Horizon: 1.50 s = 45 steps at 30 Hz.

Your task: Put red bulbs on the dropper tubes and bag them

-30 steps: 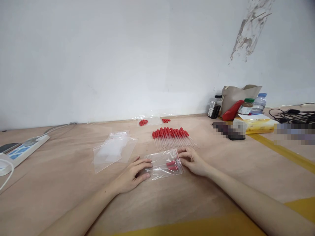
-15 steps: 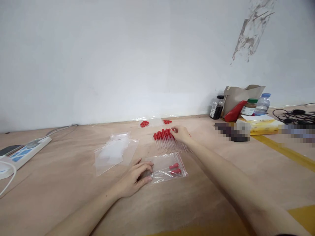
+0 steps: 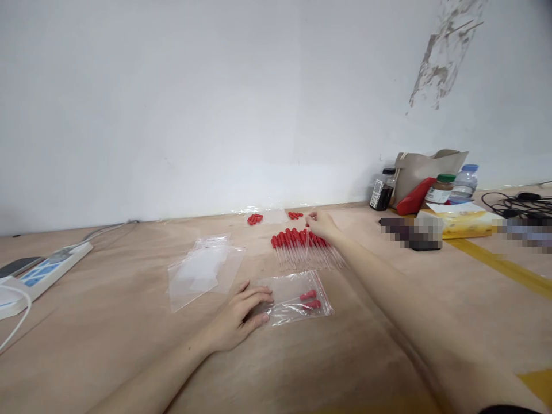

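Note:
My left hand rests on the table with its fingers apart, the fingertips on the left end of a clear zip bag. Inside that bag lie two droppers with red bulbs. Beyond it, several glass droppers are laid side by side in a row, red bulbs pointing away from me. Over the row's far side, my right hand pinches one dropper by its top, and its thin tube hangs downward. Empty clear bags overlap on the left.
Two small bags with red bulbs lie near the wall. At left is a power strip with a phone beside it. A dark bottle, a jar, a yellow pack and black cables stand or lie at right.
My right hand has moved up and slightly away from the row, lifting one dropper by its bulb end. My left hand stays on the zip bag. The view has shifted slightly.

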Tool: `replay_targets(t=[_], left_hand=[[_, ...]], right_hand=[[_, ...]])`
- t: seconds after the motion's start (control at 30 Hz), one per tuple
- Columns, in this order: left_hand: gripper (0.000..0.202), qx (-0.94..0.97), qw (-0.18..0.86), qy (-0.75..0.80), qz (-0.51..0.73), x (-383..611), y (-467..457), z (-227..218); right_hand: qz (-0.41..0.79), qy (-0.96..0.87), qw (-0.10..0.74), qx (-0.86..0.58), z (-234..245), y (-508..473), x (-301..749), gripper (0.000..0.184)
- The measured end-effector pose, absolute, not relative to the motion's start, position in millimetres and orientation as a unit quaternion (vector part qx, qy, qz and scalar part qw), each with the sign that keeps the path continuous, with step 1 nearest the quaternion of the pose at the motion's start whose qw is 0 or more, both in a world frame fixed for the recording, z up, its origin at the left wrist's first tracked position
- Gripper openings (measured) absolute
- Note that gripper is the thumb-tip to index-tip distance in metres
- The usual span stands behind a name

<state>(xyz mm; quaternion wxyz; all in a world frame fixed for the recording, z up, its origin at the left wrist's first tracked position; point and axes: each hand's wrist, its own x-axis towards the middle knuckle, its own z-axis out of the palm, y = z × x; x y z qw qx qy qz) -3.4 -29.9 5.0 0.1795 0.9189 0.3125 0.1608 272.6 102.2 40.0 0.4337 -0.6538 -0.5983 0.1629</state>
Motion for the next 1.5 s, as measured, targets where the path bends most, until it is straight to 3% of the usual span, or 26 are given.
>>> replay_targets(t=[0.1, 0.2, 0.43, 0.7, 0.97, 1.3, 1.5], left_hand=[[0.028, 0.920, 0.183, 0.308, 0.161, -3, -29, 6], [0.030, 0.920, 0.183, 0.312, 0.150, -2, -29, 7], [0.033, 0.922, 0.176, 0.315, 0.141, -2, -26, 7], [0.035, 0.924, 0.167, 0.313, 0.141, -3, -24, 3], [0.039, 0.924, 0.176, 0.302, 0.153, -2, -26, 5], [0.036, 0.918, 0.174, 0.323, 0.151, -1, -28, 7], [0.039, 0.924, 0.164, 0.317, 0.141, -2, -25, 4]], right_hand=[[0.166, -0.571, 0.504, -0.626, 47, 71, 296, 0.018], [0.228, -0.488, 0.647, -0.540, 35, 32, 318, 0.018], [0.393, -0.322, 0.692, -0.513, -12, -13, 323, 0.022], [0.510, -0.354, 0.629, -0.469, -24, -25, 300, 0.023], [0.356, -0.660, 0.463, -0.472, -26, -37, 293, 0.024], [0.443, -0.665, 0.434, -0.416, -21, -34, 275, 0.021], [0.375, -0.711, 0.398, -0.442, -18, -35, 278, 0.025]])
